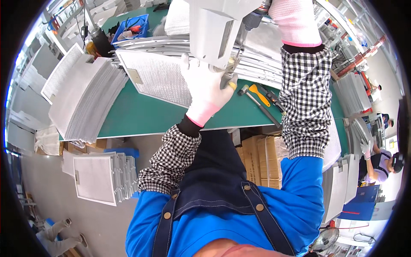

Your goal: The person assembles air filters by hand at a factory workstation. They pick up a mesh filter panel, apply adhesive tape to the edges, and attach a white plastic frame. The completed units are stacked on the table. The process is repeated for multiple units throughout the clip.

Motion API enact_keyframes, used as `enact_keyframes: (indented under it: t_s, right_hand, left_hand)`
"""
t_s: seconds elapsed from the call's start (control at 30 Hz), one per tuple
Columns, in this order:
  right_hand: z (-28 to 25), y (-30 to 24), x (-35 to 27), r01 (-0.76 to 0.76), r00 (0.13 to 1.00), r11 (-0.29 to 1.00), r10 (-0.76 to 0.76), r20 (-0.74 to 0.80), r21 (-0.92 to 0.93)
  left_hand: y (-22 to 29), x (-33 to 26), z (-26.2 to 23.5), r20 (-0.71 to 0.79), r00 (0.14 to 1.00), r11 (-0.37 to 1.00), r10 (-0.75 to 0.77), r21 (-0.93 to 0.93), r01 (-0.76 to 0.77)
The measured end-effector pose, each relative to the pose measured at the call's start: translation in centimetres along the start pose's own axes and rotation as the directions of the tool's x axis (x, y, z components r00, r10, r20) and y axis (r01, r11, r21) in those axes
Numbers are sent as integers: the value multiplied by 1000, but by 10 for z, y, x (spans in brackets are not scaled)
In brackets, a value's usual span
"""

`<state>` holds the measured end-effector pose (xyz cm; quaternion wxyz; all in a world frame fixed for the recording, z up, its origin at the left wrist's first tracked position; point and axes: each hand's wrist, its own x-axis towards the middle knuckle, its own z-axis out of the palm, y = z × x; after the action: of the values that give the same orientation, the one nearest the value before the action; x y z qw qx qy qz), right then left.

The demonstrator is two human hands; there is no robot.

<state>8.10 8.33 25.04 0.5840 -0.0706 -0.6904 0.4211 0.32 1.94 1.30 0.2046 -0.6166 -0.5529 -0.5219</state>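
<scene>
My left hand (206, 85), in a white glove with a pink cuff, grips the lower edge of a white sheet-metal part (212, 32) held upright over the green bench (141, 118). My right hand (295, 21), gloved the same way, is raised at the top of the view and holds a powered driver (253, 18) whose bit reaches down to the part's lower corner. A silver mesh filter panel (156, 77) lies flat on the bench just left of my left hand.
Stacks of mesh filter panels cover the bench's left side (83, 100) and back (257, 60). A hammer (257, 103) and a yellow-handled tool (260, 94) lie at the right. More panels sit on the floor (102, 175). Another person (379, 162) works at the far right.
</scene>
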Motion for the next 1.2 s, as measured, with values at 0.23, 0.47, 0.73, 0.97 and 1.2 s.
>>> enact_keyframes:
  t_s: [0.23,0.47,0.73,0.97,1.2]
  right_hand:
    - [5,-6,-14,37,994,999,-39,107,23]
    - [5,-3,-18,73,994,988,-82,68,133]
    - [-13,27,-22,182,978,981,-173,117,-66]
    - [-12,35,-26,174,980,984,-169,105,-42]
    - [-9,43,-27,150,980,988,-146,132,-21]
  left_hand:
    - [-12,-16,18,52,996,996,-70,-59,73]
    - [-7,-14,19,129,982,978,-137,-139,155]
    - [-16,-23,36,141,984,979,-106,-160,129]
    - [-16,-18,22,108,993,987,-48,-146,64]
    - [-12,-11,10,100,994,988,-49,-139,63]
